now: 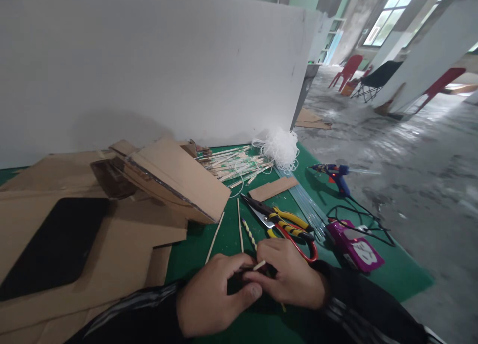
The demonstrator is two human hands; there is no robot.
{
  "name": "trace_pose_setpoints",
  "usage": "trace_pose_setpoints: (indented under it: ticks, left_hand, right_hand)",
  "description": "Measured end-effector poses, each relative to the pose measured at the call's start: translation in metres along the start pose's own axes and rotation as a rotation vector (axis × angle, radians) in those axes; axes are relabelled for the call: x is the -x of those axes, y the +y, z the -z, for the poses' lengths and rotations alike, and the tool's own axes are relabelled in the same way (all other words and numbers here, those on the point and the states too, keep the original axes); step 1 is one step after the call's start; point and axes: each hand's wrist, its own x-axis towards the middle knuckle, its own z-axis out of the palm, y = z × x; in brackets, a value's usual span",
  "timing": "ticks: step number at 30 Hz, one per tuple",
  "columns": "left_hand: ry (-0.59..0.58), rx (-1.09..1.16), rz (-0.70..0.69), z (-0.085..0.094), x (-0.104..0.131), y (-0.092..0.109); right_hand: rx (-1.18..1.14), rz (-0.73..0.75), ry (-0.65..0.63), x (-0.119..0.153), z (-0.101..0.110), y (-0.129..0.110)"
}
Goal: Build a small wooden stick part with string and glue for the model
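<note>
Near the bottom centre, my left hand [218, 294] and my right hand [291, 274] meet over the green mat. A short pale stick [259, 266] pokes out between my right thumb and fingers. My left fingers are curled against something dark that my hands mostly hide. Just beyond them lie two thin wooden sticks [240, 224] and a twisted yellowish piece [249, 233]. Pliers with yellow and black handles [291, 224] rest on red-handled scissors [311, 257], close to my right hand.
Cardboard pieces [130, 244] and a black flat panel [56, 247] cover the left. Behind are bundled sticks [239, 165], white string [280, 149] and a cardboard strip [272, 188]. Clear glue sticks [306, 207], a blue glue gun [338, 177] and a purple box [354, 247] lie right.
</note>
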Motion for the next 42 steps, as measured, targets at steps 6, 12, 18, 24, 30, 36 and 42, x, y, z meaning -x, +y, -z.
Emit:
trace_pose_setpoints:
  ticks: [6, 12, 18, 24, 30, 36, 42]
  left_hand:
    - [0.014, -0.006, 0.025, -0.005, 0.001, -0.003]
    - [0.016, -0.015, 0.039, -0.009, 0.003, -0.002]
    - [0.026, -0.017, 0.015, -0.010, 0.002, -0.002]
    - [0.024, -0.006, 0.012, -0.011, 0.001, -0.002]
    - [0.067, -0.030, 0.036, -0.011, 0.004, -0.001]
    - [0.084, 0.012, 0.053, -0.010, 0.004, 0.000]
    - [0.055, 0.006, 0.093, -0.010, 0.003, 0.000]
  right_hand:
    - [0.017, 0.007, 0.015, 0.001, 0.000, 0.000]
    - [0.019, 0.014, 0.019, 0.001, -0.002, 0.001]
    - [0.012, 0.032, 0.037, -0.001, -0.002, 0.000]
    - [0.024, 0.038, 0.040, 0.000, -0.002, -0.001]
    - [0.027, 0.060, 0.026, 0.001, -0.004, 0.003]
    - [0.036, 0.071, 0.044, 0.001, -0.005, 0.004]
    - [0.058, 0.099, 0.054, 0.001, -0.006, 0.004]
